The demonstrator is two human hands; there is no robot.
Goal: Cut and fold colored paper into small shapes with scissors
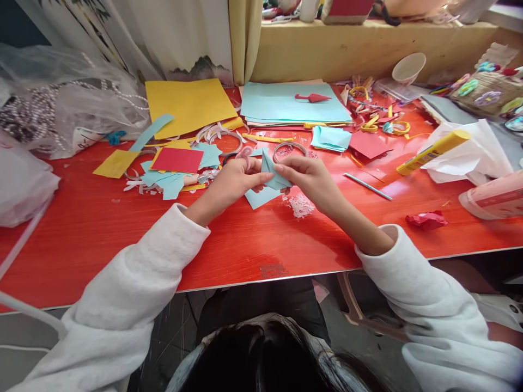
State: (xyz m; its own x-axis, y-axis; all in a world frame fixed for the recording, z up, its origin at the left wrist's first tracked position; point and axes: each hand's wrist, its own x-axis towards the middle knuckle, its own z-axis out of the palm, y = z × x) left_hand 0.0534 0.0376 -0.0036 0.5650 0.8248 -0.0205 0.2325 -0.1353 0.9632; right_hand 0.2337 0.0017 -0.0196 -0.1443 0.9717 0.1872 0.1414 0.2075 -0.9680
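Between my two hands is a small folded piece of light blue paper (269, 170), lifted a little above the red table. My left hand (241, 177) pinches its left side between thumb and fingers. On its right side, the thumb and fingers of my right hand (307, 175) are closed on the same paper. Below it lies a flat light blue paper square (262, 197), partly hidden by the hands. Pink-handled scissors (245, 153) rest just behind my left hand. Behind the right hand is a roll of tape (291, 148).
Yellow sheets (190, 106) and a blue paper stack (286, 103) lie at the back. Cut scraps (163, 182) spread on the left. To the right are a thin blue stick (368, 187), a yellow glue stick (433, 152), crumpled red paper (427, 219) and a pink cup (492, 197).
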